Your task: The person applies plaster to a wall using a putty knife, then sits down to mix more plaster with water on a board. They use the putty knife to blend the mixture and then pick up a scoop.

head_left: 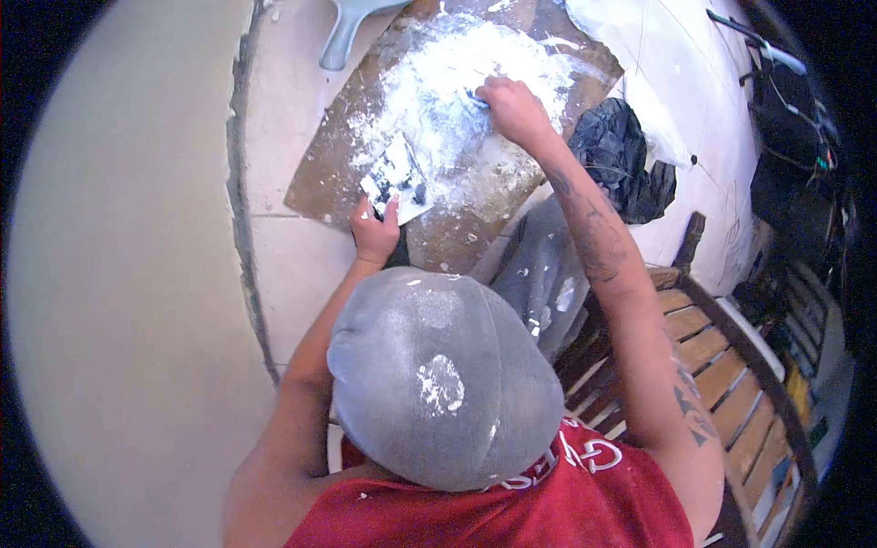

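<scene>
A brown board [320, 178] lies on the floor, heaped with white powder or paste [448, 91]. My left hand [376, 236] grips the lower edge of a flat, white-smeared piece [411, 196] with dark patches, at the board's left part. My right hand [516, 110] is closed at the white heap, on a small blue item [473, 97] that is mostly hidden by the fingers and the white material.
A grey-blue handled object [340, 41] rests at the top left. Right of the board lies a crumpled black plastic bag [612, 146] on pale sheeting [708, 128]. A wooden slatted seat [722, 365] is at the right. A grey cap [448, 365] fills the lower middle.
</scene>
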{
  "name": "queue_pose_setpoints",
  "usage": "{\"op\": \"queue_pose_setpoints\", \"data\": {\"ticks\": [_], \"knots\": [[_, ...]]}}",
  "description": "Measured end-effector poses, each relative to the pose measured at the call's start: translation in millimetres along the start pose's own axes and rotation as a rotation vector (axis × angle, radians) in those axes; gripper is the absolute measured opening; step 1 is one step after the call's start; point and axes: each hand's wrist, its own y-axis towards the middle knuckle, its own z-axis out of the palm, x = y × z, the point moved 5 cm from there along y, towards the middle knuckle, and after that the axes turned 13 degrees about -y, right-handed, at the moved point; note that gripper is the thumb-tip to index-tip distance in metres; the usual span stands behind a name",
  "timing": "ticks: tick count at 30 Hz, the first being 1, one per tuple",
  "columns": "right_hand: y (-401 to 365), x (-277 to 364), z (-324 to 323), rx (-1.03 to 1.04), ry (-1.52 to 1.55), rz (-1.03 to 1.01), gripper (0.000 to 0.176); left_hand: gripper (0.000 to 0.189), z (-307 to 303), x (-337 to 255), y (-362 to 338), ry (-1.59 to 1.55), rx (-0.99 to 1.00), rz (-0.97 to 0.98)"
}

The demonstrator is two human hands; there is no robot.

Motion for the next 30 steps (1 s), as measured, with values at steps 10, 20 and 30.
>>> {"op": "queue_pose_setpoints", "data": {"ticks": [10, 20, 30], "knots": [[6, -57, -18, -0.037, 0.081, 0.145, 0.035, 0.026, 0, 9, -6, 0.033, 0.028, -0.041], [28, -39, 3, 0.132, -0.071, 0.041, 0.026, 0.027, 1, 7, -5, 0.093, 0.012, 0.013], [0, -10, -6, 0.091, -0.192, -0.092, 0.031, 0.023, 0, 5, -2, 0.084, 0.018, 0.030]]}}
